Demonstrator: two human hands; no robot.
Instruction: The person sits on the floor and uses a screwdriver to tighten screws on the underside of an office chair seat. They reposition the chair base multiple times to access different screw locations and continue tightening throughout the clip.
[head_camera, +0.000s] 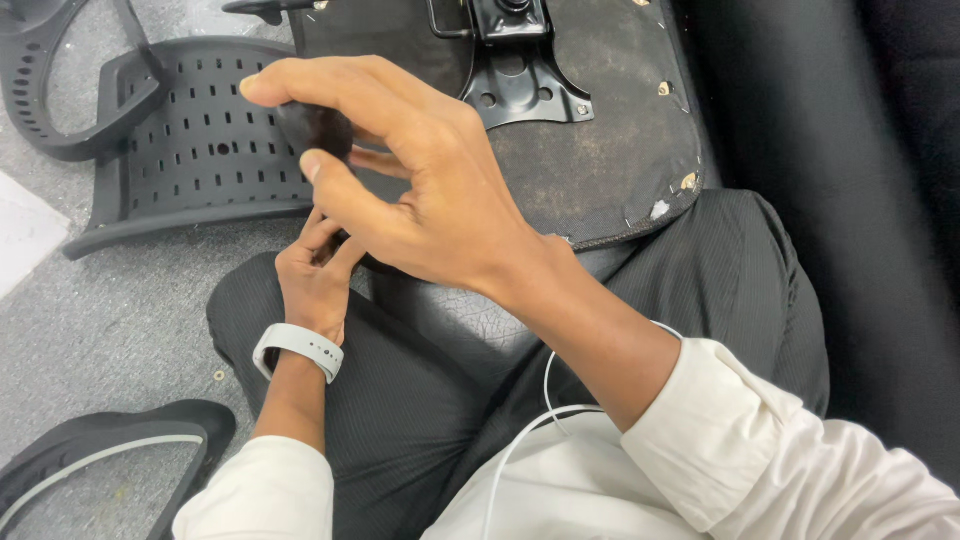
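Observation:
My right hand (420, 175) is raised in front of me, thumb and forefinger pinched around a small dark rounded part (313, 127). Below it my left hand (315, 275), with a pale wristband, rests on my knee with fingers curled around something dark that my right hand mostly hides. An upturned chair seat (610, 130) with a black metal bracket (520, 75) lies just beyond my knees.
A black perforated plastic chair back (200, 150) lies on the grey carpet at the left. A curved armrest piece (60, 80) sits at top left, another black frame (90, 450) at bottom left. A white cable (530, 425) runs across my lap.

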